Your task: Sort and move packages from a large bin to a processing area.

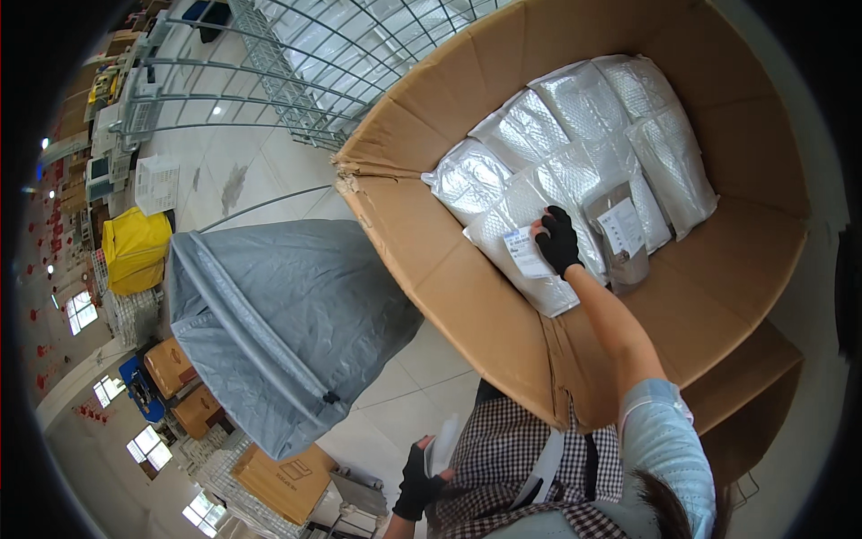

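Note:
My right hand (558, 241), in a black fingerless glove, reaches into a big cardboard box (449, 260). Its fingers are bent over the edge of a white-labelled packet (528, 254) lying on silver bubble mailers (522, 126). Just right of this hand is a clear-wrapped grey-brown packet (623, 229) with a white label. Down by my waist, my left hand (419, 485), gloved the same way, is closed around a whitish, thin piece (441, 446), whose kind I cannot make out. Part of that piece is hidden by the fingers.
Left of the box stands a grey fabric bag (296, 305) on a frame. A wire cage (242, 94) with silver packs is beyond it. Farther left are a yellow bag (136, 251), a white crate (156, 185) and brown cartons (283, 481). The box's walls rise around my right arm.

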A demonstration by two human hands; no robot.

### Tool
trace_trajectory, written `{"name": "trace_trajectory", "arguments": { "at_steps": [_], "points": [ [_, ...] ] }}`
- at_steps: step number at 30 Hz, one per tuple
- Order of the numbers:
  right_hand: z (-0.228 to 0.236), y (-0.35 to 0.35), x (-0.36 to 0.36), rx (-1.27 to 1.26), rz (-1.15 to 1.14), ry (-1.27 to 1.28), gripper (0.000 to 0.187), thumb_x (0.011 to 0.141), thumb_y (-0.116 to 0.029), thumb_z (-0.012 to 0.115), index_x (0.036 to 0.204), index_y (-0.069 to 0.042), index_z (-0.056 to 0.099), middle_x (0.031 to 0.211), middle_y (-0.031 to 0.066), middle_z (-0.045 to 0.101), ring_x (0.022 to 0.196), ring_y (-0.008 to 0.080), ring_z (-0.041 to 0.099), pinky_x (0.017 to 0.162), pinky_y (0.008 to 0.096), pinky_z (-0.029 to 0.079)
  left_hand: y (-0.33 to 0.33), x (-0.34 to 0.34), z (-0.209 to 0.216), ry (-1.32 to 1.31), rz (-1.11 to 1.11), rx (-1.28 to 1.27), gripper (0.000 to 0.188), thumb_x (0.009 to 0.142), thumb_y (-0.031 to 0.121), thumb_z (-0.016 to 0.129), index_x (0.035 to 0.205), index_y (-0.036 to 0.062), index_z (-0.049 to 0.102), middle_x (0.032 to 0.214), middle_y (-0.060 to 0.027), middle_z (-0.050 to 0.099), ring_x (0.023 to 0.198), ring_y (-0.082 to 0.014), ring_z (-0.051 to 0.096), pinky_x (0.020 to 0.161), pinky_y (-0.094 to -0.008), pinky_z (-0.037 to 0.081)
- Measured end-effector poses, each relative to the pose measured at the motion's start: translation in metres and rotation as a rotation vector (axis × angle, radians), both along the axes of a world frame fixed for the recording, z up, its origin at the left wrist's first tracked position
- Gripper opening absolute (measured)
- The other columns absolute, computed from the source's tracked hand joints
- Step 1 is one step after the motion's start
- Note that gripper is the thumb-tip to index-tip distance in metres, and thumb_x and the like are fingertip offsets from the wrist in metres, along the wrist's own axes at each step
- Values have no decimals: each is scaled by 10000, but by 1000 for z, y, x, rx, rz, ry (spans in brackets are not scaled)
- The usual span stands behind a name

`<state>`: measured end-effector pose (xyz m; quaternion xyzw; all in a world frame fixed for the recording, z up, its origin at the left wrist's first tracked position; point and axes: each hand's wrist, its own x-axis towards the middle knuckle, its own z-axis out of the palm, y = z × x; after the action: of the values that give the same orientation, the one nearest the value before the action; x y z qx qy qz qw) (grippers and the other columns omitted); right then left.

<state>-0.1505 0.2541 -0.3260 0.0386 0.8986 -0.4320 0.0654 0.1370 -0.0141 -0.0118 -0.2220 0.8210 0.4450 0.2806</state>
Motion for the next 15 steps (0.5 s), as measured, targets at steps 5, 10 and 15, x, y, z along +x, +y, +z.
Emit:
{"name": "trace_trajectory", "arguments": {
  "at_steps": [5,10,15],
  "points": [
    [-5,-17,2,340,191,122,267,691,-181,638,939,-93,592,1168,132,486,1093,302,445,917,429,350,-3,6,-3,-145,146,93,889,602,530,730,1217,6,359,1054,-111,486,928,-194,518,795,-324,438],
    [-25,-2,11,363,856,282,454,676,-239,649,1093,-125,512,1288,109,395,1238,305,306,997,503,239,0,7,-11,-159,257,142,922,584,566,725,1219,6,359,978,-88,517,918,-177,518,756,-313,434],
    [9,33,29,250,1058,240,379,645,-320,668,1002,-228,580,1390,103,278,1305,277,211,999,574,176,4,5,-3,-183,318,182,814,636,523,698,1188,1,404,1146,-160,484,1051,-262,502,869,-363,416]
  ]
}}
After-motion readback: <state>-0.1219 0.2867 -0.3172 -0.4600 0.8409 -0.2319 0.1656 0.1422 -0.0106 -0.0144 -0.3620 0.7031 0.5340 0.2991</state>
